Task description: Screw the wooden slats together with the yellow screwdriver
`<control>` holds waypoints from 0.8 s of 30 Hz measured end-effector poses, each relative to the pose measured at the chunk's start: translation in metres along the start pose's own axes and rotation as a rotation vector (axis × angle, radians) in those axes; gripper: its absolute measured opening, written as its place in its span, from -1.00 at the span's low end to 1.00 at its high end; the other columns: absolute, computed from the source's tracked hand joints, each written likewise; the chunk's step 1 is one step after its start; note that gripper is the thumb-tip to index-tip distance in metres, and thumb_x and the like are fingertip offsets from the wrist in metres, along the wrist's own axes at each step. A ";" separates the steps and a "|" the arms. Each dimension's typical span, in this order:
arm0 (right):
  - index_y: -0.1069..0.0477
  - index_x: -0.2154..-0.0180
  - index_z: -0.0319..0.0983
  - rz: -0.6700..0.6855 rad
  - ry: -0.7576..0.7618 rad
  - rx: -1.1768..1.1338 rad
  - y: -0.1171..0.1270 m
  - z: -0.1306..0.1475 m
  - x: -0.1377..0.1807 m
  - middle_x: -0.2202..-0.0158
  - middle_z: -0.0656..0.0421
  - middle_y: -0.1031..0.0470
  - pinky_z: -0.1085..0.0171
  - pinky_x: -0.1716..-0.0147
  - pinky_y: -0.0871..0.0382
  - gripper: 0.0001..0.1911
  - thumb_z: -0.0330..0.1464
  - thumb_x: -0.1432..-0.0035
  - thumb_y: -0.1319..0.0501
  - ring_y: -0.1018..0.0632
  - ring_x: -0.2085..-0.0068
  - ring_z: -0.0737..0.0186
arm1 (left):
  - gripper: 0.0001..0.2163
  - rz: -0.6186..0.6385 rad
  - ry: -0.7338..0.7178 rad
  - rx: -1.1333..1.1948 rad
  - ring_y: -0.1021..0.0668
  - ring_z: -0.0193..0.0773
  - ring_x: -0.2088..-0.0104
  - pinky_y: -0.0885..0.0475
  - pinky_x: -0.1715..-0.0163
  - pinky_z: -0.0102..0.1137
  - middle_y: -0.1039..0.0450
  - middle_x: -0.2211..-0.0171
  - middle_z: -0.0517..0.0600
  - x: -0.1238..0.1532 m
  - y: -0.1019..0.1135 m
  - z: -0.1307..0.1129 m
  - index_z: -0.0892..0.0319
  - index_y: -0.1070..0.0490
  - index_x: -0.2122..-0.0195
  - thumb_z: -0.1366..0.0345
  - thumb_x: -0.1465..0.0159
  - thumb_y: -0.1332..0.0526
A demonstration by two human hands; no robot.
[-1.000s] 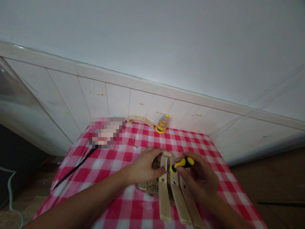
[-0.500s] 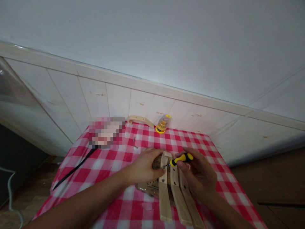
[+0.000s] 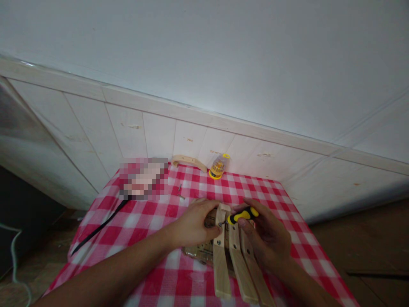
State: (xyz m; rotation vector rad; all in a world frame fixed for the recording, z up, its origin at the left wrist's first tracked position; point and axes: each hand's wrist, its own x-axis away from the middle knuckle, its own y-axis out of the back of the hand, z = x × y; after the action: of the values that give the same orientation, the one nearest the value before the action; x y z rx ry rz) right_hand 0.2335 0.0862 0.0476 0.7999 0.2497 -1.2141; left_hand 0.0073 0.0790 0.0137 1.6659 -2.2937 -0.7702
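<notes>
Red-checked cloth point(image 3: 150, 221) covers the bench, pale panelling point(image 3: 159, 136) behind. My left hand point(image 3: 194, 225) clamps the pale wooden slats point(image 3: 221, 264) mid-bench; my right hand point(image 3: 266, 238) grips the short yellow-and-black screwdriver point(image 3: 243, 214), tip at the left slat's screw point(image 3: 220, 223). Judgement: shaft in line with screw, firm pressure, slats pinned.

The slats point(image 3: 220, 264) run off the bottom edge, so their near ends can't be seen. Whatever lies under them is mostly covered by them and the left hand point(image 3: 194, 222). The fingers of the right hand point(image 3: 268, 239) hide part of the screwdriver point(image 3: 242, 215), and its tip is too small to tell what it meets. A patch point(image 3: 143, 177) on the worktop point(image 3: 153, 213) is blurred out. The metal bits point(image 3: 180, 192) beside it are too small to name.
</notes>
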 end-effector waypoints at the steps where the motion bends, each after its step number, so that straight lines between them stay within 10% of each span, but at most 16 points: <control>1: -0.49 -0.27 -0.04 0.014 0.002 0.004 0.001 0.001 0.000 0.06 0.04 -0.72 0.10 0.10 -0.75 -0.59 -0.37 -0.45 -0.32 -0.76 0.14 0.08 | -0.62 0.002 -0.001 -0.003 -0.61 0.07 -0.04 -0.48 -0.08 -0.12 -0.65 -0.03 0.10 0.000 0.000 0.000 0.13 -0.54 -0.03 0.33 -0.15 -0.37; 24: -0.56 0.02 -0.07 -0.118 -0.071 0.092 -0.007 -0.008 -0.001 0.28 0.23 -0.66 0.31 0.33 -0.63 -0.67 -0.33 -0.21 -0.53 -0.69 0.34 0.21 | -0.58 0.004 0.012 -0.002 -0.60 0.11 -0.10 -0.45 -0.15 -0.05 -0.64 -0.09 0.15 -0.001 -0.002 0.003 0.17 -0.55 -0.08 0.32 -0.15 -0.37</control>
State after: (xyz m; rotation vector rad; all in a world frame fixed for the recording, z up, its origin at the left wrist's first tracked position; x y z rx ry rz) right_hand 0.2288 0.0917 0.0395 0.8292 0.1861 -1.3705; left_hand 0.0077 0.0800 0.0098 1.6598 -2.2872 -0.7595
